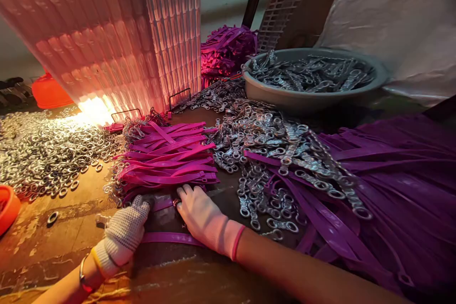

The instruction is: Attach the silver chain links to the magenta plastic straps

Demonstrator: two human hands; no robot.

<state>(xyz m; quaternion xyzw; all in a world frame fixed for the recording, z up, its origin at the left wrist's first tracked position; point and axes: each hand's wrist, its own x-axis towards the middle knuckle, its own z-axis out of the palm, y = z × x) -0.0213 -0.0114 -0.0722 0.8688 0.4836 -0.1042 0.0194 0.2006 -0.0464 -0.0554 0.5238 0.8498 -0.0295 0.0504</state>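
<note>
My left hand (128,228), in a dotted white glove, has its fingers closed at the left end of a short purple strap (163,203). At that strap's right end is my right hand (201,218), in a pale glove with a pink cuff, its fingers pinched together. Another purple strap (173,238) lies on the table below, its right end running under my right hand. Just beyond both hands is a stack of pink-purple straps (167,154) with metal links at their left ends. Small parts at my fingertips are too hidden to make out.
Metal rings (53,152) cover the left of the table (71,242), near an orange bowl (7,209). Metal link pieces (263,137) lie right of centre, before a grey basin (306,97). Purple straps (402,190) spread at right. A ribbed translucent panel (124,33) stands behind.
</note>
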